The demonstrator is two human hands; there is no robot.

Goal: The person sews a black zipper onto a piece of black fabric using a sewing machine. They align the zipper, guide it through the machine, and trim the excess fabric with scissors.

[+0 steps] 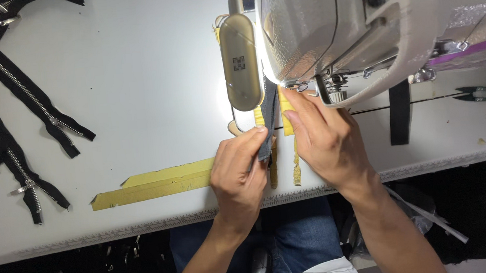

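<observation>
While I sat at the white sewing table (131, 82), this was how things lay, from my lap outward.

Lap: my blue jeans (300, 232) showed under the table's front edge, between my two forearms.

Left hand: my left hand (239, 175) lay on the table near its front edge, fingers curled nearly closed, with thumb and forefinger pinched on the lower end of the dark zipper strip (268, 122).

Right hand: my right hand (323, 140) lay just beside the left, fingers stretched almost flat and close together, fingertips pressing down beside the strip's upper part; it gripped nothing that I could make out.

Dark zipper strip: it ran from my left fingertips away from me, up under the sewing machine (362, 18), between both hands.

Yellow tape: a long yellow tape guide (152, 184) was stuck flat to the table, left of my left hand; shorter yellow pieces lay under and between my hands.

Lamp: an oblong beige lamp (240, 62) hung on a blue stalk just left of the machine head, and threw a bright patch on the table.

Far left: several black zippers (35, 103) with metal teeth lay loose, well apart from my hands.

Far right: small thread snips (485, 93) lay on the table.
</observation>
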